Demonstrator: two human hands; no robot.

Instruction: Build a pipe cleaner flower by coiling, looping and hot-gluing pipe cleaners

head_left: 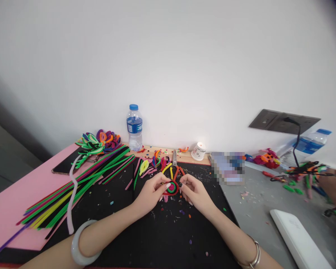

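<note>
Over the black mat [168,239], my left hand [154,190] pinches a coiled pipe cleaner piece [172,188] between thumb and fingers. The coil has a red outer ring with green, dark and pink turns inside. My right hand [194,192] is closed at the coil's right edge, thumb and fingertips together on what looks like the end of its red strand. Just beyond my hands lie scissors [174,158], partly hidden, and short yellow and orange pipe cleaner pieces [167,168]. A yellow-green loop [143,168] rests farther left.
Long pipe cleaners [81,190] lie across the mat and pink board [25,198] at left, near looped bundles [98,142]. Along the wall stand a water bottle [134,129] and an upturned paper cup [198,151]. At right are a white power bank-like block [299,239] and another person's hand [334,190].
</note>
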